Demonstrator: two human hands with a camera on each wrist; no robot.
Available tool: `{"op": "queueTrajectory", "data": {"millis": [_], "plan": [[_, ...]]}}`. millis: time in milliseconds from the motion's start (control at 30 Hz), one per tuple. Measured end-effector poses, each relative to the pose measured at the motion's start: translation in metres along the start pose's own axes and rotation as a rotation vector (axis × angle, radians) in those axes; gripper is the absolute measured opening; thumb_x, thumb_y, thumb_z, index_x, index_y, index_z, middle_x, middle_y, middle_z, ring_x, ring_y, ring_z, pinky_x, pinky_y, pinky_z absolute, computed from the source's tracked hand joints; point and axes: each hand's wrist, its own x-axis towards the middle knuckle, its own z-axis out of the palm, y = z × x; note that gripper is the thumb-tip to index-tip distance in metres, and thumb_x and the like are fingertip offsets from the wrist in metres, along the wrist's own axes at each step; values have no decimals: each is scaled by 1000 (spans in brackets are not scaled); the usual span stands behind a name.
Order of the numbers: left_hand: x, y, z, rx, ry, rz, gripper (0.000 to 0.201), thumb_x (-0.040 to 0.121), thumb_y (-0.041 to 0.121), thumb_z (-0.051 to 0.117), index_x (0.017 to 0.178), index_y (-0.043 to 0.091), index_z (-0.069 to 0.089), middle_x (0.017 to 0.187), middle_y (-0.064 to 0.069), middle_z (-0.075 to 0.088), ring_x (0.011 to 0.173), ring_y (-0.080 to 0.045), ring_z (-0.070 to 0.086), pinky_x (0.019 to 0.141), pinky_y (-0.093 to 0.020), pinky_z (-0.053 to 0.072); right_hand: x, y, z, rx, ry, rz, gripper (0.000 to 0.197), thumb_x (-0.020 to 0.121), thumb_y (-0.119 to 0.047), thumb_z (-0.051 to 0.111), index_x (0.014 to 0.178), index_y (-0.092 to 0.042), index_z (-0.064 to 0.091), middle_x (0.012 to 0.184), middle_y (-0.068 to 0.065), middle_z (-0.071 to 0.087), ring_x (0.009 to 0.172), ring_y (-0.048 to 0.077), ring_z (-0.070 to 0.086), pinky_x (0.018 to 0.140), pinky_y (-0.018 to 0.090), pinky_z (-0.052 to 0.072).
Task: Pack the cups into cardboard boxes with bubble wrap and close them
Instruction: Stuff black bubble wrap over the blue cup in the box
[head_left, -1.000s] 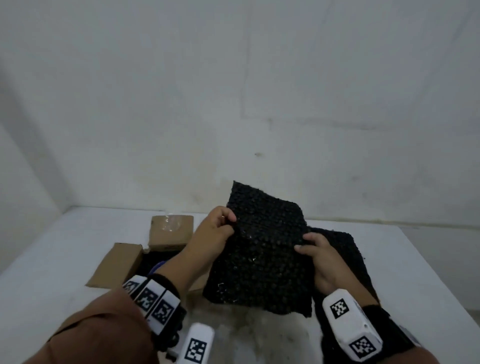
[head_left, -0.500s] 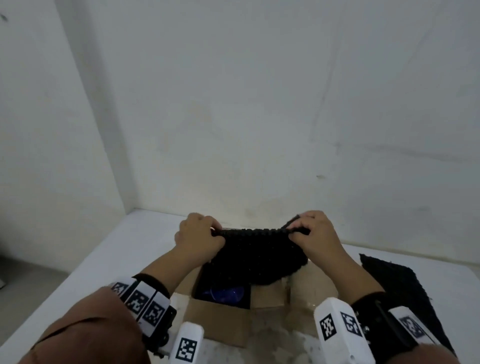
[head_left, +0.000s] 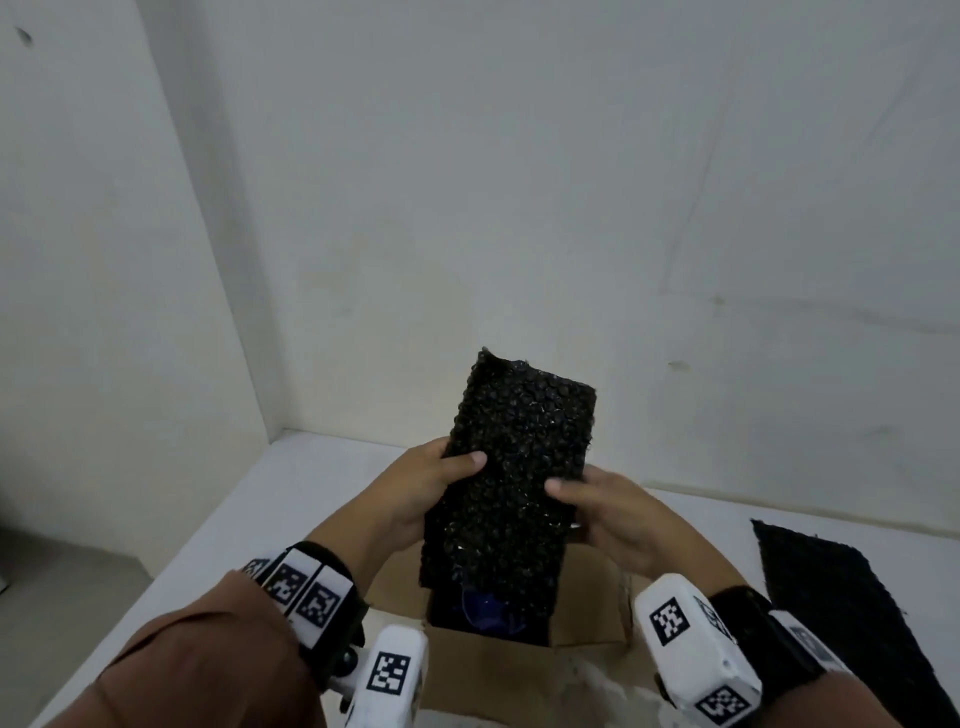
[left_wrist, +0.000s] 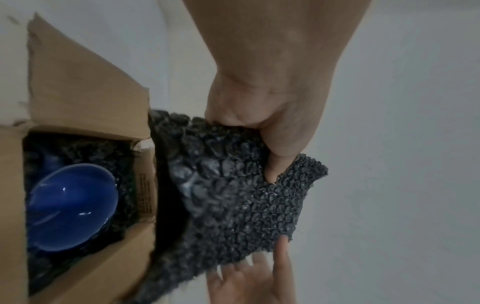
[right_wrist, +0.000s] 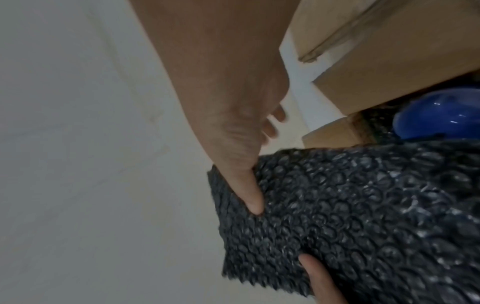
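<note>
A folded sheet of black bubble wrap (head_left: 511, 483) stands upright above an open cardboard box (head_left: 488, 670). My left hand (head_left: 441, 478) grips its left edge, thumb on the front. My right hand (head_left: 597, 506) grips the right edge the same way. In the left wrist view the left hand (left_wrist: 262, 131) pinches the bubble wrap (left_wrist: 233, 203) beside the box (left_wrist: 78, 86). A blue cup (left_wrist: 70, 207) lies inside the box on black bubble wrap lining. The right wrist view shows the right hand (right_wrist: 244, 164) on the bubble wrap (right_wrist: 363, 216), with the blue cup (right_wrist: 439, 113) behind it.
A second black bubble wrap sheet (head_left: 852, 613) lies flat on the white table (head_left: 291, 499) to the right. White walls (head_left: 519, 208) close in at the back and left. The box flaps (head_left: 597, 603) are spread open.
The bubble wrap went from a wide sheet to a folded, narrower piece held upright over the box. Both hands shifted from its top edge to its sides.
</note>
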Motion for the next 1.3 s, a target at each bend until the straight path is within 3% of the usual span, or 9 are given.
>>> {"op": "queueTrajectory", "data": {"millis": [167, 333, 467, 567, 733, 867, 933, 1067, 1300], "plan": [[8, -13, -24, -3, -108, -90, 32, 94, 2, 47, 121, 9, 61, 122, -14, 66, 112, -30, 61, 103, -47, 43, 11, 18, 6, 185, 100, -49, 24, 83, 13, 53, 94, -3, 67, 90, 12, 72, 78, 21, 69, 72, 29, 58], [10, -23, -38, -52, -41, -122, 30, 86, -6, 33, 82, 0, 62, 95, -17, 65, 80, -25, 61, 61, -26, 55, 9, 26, 2, 183, 111, -26, 44, 85, 9, 33, 74, -1, 74, 85, 16, 73, 83, 28, 66, 73, 32, 54], [19, -40, -43, 259, -88, -129, 27, 88, 21, 62, 103, 0, 66, 106, -9, 65, 97, -20, 61, 82, -28, 48, 16, 34, 2, 15, 150, 35, 31, 87, -16, 48, 76, -1, 73, 93, 15, 71, 87, 23, 65, 81, 31, 50], [32, -60, -42, 836, -16, -99, 42, 75, 15, 76, 115, 15, 63, 117, 0, 56, 108, -17, 56, 92, -29, 48, 30, 46, 2, -670, 182, 21, 19, 80, -8, 61, 89, -17, 75, 109, 3, 68, 101, 14, 60, 82, 20, 45], [34, -80, -36, 1515, -38, 34, 59, 75, 27, 73, 130, 23, 51, 128, -2, 38, 118, -23, 43, 99, -33, 44, 40, 65, 10, -1286, 137, 3, 38, 84, -8, 52, 111, -31, 62, 131, -5, 53, 122, 22, 40, 100, 35, 32], [27, -80, -31, 1799, -40, 146, 51, 77, 33, 65, 125, 19, 53, 121, -5, 41, 110, -26, 40, 90, -33, 40, 36, 78, 18, -1678, 133, -174, 32, 87, -19, 47, 116, -27, 59, 123, 2, 48, 114, 27, 40, 91, 39, 31], [26, -79, -28, 1893, -76, 158, 52, 76, 45, 63, 120, 18, 55, 119, -5, 42, 108, -26, 40, 91, -35, 37, 33, 77, 23, -1785, 119, -199, 28, 88, -30, 48, 111, -23, 61, 119, 4, 48, 112, 28, 40, 90, 41, 31], [25, -78, -28, 2007, -161, 145, 71, 67, 64, 64, 120, 20, 53, 118, -3, 44, 109, -25, 40, 93, -39, 35, 32, 64, 27, -1873, -65, -14, 60, 74, -64, 54, 117, -22, 59, 126, 4, 43, 120, 27, 32, 102, 47, 21], [23, -79, -26, 2159, -205, 192, 67, 73, 50, 69, 126, 17, 48, 124, -5, 45, 114, -28, 40, 96, -42, 32, 29, 73, 31, -1959, -133, 8, 74, 72, -55, 64, 131, -17, 42, 131, 8, 46, 127, 32, 33, 108, 57, 10]]}}
